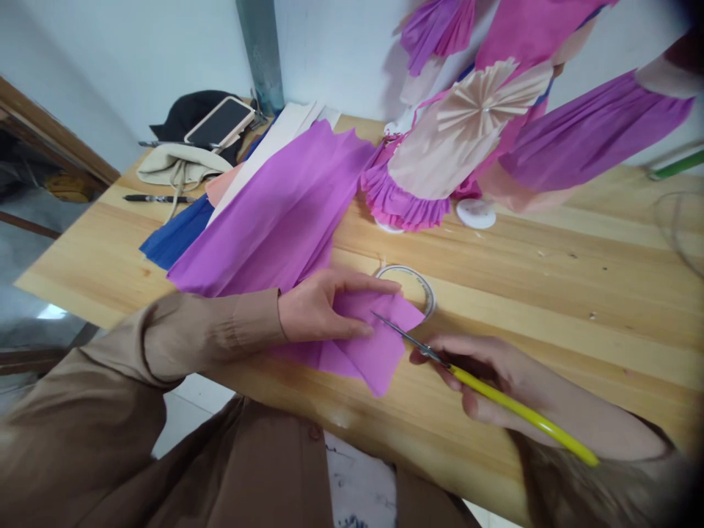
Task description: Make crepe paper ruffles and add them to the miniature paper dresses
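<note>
My left hand (324, 308) lies flat with fingers stretched out, pressing a folded piece of purple crepe paper (374, 352) onto the wooden table (550, 286). My right hand (495, 374) grips yellow-handled scissors (495, 392). Their blades reach over the folded paper's right edge, near my left fingertips. A roll of tape (421, 282) lies just behind the folded paper. A long purple crepe sheet (280, 213) stretches back from my left hand.
Blue, white and peach paper sheets (176, 231) lie under the purple sheet at left. A paper-dressed figure (467, 132) in pink, purple and beige stands at the back. A phone (220, 121), a cloth bag (176, 165) and a pen (157, 198) sit at the far left.
</note>
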The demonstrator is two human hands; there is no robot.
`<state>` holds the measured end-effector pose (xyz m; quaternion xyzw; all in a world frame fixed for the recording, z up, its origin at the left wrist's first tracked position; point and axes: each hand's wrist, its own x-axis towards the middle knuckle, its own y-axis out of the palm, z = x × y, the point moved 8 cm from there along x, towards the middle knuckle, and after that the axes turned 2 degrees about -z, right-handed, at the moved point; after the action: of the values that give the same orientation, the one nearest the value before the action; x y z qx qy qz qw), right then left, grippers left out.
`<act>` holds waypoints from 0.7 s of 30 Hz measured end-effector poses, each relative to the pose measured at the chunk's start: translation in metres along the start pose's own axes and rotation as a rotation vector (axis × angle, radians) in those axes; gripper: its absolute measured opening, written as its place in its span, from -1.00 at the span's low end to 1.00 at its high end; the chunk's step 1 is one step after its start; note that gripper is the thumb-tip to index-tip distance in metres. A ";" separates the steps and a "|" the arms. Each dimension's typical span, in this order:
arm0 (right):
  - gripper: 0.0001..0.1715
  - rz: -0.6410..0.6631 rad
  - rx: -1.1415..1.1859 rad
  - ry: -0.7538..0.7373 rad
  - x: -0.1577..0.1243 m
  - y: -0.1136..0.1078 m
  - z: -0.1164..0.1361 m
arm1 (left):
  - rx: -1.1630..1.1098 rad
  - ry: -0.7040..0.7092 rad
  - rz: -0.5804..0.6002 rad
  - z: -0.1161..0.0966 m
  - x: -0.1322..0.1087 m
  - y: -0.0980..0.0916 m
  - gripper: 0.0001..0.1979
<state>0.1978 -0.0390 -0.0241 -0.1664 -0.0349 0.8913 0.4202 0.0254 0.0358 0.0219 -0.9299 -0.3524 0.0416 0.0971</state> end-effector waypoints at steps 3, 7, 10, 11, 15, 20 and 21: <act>-0.43 0.021 0.005 -0.004 0.002 0.003 0.006 | 0.024 0.009 0.010 0.000 0.000 0.001 -0.42; -0.42 0.021 0.007 -0.007 0.005 0.005 0.017 | 0.017 0.036 0.023 -0.002 0.001 0.004 -0.41; -0.39 0.008 -0.002 0.002 0.007 0.005 0.020 | 0.000 0.037 0.030 -0.001 0.002 0.006 -0.40; -0.38 0.004 -0.003 0.006 0.007 0.005 0.020 | -0.003 0.037 0.031 -0.001 0.002 0.006 -0.40; -0.36 -0.009 0.000 -0.004 0.007 0.004 0.021 | 0.008 0.033 0.023 -0.003 0.001 0.005 -0.39; -0.36 -0.018 0.011 0.012 0.007 0.004 0.020 | 0.046 0.019 0.012 -0.004 0.000 0.003 -0.41; -0.35 -0.023 0.009 0.012 0.007 0.004 0.020 | 0.048 0.019 0.013 -0.004 0.000 0.004 -0.41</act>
<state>0.1838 -0.0348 -0.0082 -0.1695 -0.0302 0.8855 0.4316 0.0280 0.0324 0.0249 -0.9299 -0.3442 0.0419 0.1226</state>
